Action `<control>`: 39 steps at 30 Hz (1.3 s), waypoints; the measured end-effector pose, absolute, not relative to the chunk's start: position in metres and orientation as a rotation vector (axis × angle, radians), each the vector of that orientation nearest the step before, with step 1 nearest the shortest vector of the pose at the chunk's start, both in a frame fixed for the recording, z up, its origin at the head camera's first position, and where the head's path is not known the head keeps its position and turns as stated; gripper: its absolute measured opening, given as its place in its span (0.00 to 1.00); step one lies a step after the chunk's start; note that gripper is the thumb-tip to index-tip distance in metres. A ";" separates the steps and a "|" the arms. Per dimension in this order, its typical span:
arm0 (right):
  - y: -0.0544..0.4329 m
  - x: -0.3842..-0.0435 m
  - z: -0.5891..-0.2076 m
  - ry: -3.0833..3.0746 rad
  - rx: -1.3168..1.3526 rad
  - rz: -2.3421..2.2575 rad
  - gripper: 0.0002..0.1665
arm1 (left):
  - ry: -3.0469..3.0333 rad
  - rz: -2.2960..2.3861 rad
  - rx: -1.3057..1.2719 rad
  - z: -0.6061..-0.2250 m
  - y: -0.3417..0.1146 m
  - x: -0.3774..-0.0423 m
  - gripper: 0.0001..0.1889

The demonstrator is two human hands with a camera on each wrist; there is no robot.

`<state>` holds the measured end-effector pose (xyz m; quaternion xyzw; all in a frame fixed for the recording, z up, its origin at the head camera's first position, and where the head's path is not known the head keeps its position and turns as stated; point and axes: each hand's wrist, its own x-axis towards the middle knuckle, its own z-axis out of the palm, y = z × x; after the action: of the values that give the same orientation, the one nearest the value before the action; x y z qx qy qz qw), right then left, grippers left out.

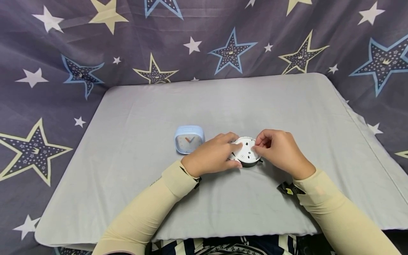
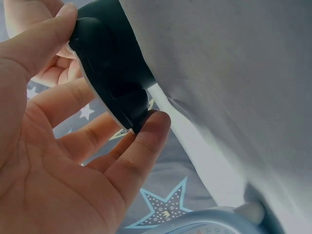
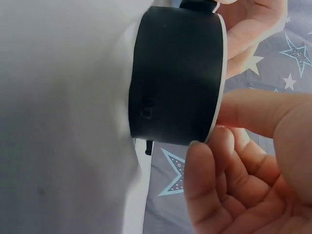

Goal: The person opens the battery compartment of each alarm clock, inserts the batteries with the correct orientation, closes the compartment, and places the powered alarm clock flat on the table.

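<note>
A round device with a black case (image 3: pixel 178 78) and a white back (image 1: pixel 246 152) lies back up on the table; the back has small holes and looks like a clock's. My left hand (image 1: pixel 214 153) grips its left side, thumb and fingers spread round the edge. On the opposite side my right hand (image 1: pixel 282 150) pinches the white rim between thumb and forefinger, the other fingers curled. A short black peg (image 3: pixel 148 147) sticks out of the case in the right wrist view. The device's front faces down, hidden. A light blue square clock (image 1: pixel 190 139) stands just behind my left wrist.
The grey cloth-covered table (image 1: pixel 143 117) reaches out behind and to both sides of the hands. A dark curtain (image 1: pixel 210 21) with stars hangs along its back and sides. A dark strap (image 1: pixel 291 189) hangs at the right wrist.
</note>
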<state>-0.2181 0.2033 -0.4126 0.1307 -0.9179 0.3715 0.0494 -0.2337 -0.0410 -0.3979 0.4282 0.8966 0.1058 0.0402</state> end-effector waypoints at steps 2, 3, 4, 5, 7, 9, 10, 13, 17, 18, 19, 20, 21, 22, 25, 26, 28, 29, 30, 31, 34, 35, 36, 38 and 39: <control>0.204 -0.218 -0.413 -2.793 0.399 1.136 0.08 | 2.745 0.326 1.311 -0.398 -0.041 -0.234 0.34; 0.205 -0.219 -0.413 -2.791 0.396 1.136 0.08 | 2.744 0.328 1.309 -0.398 -0.041 -0.233 0.34; 0.206 -0.220 -0.413 -2.788 0.391 1.133 0.07 | 2.744 0.329 1.309 -0.398 -0.041 -0.233 0.34; 0.207 -0.220 -0.413 -2.787 0.382 1.127 0.05 | 2.743 0.330 1.308 -0.398 -0.041 -0.233 0.34; 0.209 -0.222 -0.412 -2.799 0.357 1.115 0.03 | 2.740 0.331 1.310 -0.398 -0.041 -0.233 0.34; 0.211 -0.224 -0.412 -2.836 0.326 1.122 0.04 | 2.738 0.332 1.311 -0.398 -0.041 -0.233 0.34; 0.213 -0.225 -0.412 -2.860 0.313 1.134 0.07 | 2.736 0.331 1.314 -0.397 -0.041 -0.233 0.34; 0.215 -0.228 -0.412 -2.943 0.300 1.226 0.12 | 2.735 0.332 1.317 -0.397 -0.041 -0.233 0.34; 0.216 -0.230 -0.414 -3.001 0.300 1.341 0.14 | 2.736 0.328 1.318 -0.398 -0.041 -0.234 0.34; 0.216 -0.231 -0.414 -3.007 0.296 1.359 0.14 | 2.737 0.327 1.317 -0.398 -0.041 -0.234 0.34; 0.216 -0.231 -0.415 -3.009 0.292 1.380 0.13 | 2.737 0.325 1.316 -0.399 -0.041 -0.234 0.34; 0.216 -0.232 -0.416 -3.009 0.286 1.405 0.12 | 2.737 0.324 1.317 -0.399 -0.041 -0.234 0.34; 0.216 -0.232 -0.417 -3.007 0.279 1.432 0.11 | 2.738 0.323 1.317 -0.399 -0.041 -0.234 0.34; 0.216 -0.233 -0.417 -3.001 0.271 1.469 0.11 | 2.739 0.323 1.317 -0.399 -0.041 -0.234 0.35; 0.215 -0.234 -0.419 -2.975 0.248 1.575 0.10 | 2.740 0.325 1.318 -0.399 -0.041 -0.234 0.35; 0.215 -0.234 -0.419 -2.967 0.238 1.608 0.10 | 2.739 0.327 1.318 -0.399 -0.040 -0.234 0.35; 0.215 -0.235 -0.419 -2.954 0.222 1.658 0.11 | 2.739 0.330 1.321 -0.399 -0.040 -0.234 0.35; 0.214 -0.235 -0.419 -2.950 0.219 1.673 0.11 | 2.739 0.330 1.321 -0.399 -0.040 -0.234 0.34; 0.214 -0.234 -0.419 -2.947 0.219 1.685 0.11 | 2.738 0.331 1.321 -0.399 -0.040 -0.234 0.34; 0.214 -0.234 -0.418 -2.944 0.219 1.694 0.12 | 2.738 0.333 1.320 -0.399 -0.040 -0.234 0.34; 0.213 -0.235 -0.418 -2.938 0.221 1.710 0.12 | 2.736 0.342 1.321 -0.398 -0.040 -0.234 0.34; 0.213 -0.235 -0.418 -2.937 0.222 1.714 0.12 | 2.734 0.345 1.321 -0.398 -0.040 -0.234 0.34; 0.213 -0.235 -0.418 -2.935 0.220 1.721 0.12 | 2.734 0.347 1.322 -0.398 -0.040 -0.234 0.34; 0.212 -0.236 -0.419 -2.933 0.212 1.733 0.12 | 2.733 0.346 1.324 -0.398 -0.039 -0.234 0.34; 0.212 -0.236 -0.419 -2.930 0.210 1.740 0.12 | 2.732 0.343 1.324 -0.398 -0.039 -0.234 0.34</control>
<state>-0.2356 0.2122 -0.4187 0.0609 -0.8503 0.5049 -0.1359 -0.2343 -0.0392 -0.3978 0.4329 0.8934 0.1121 0.0431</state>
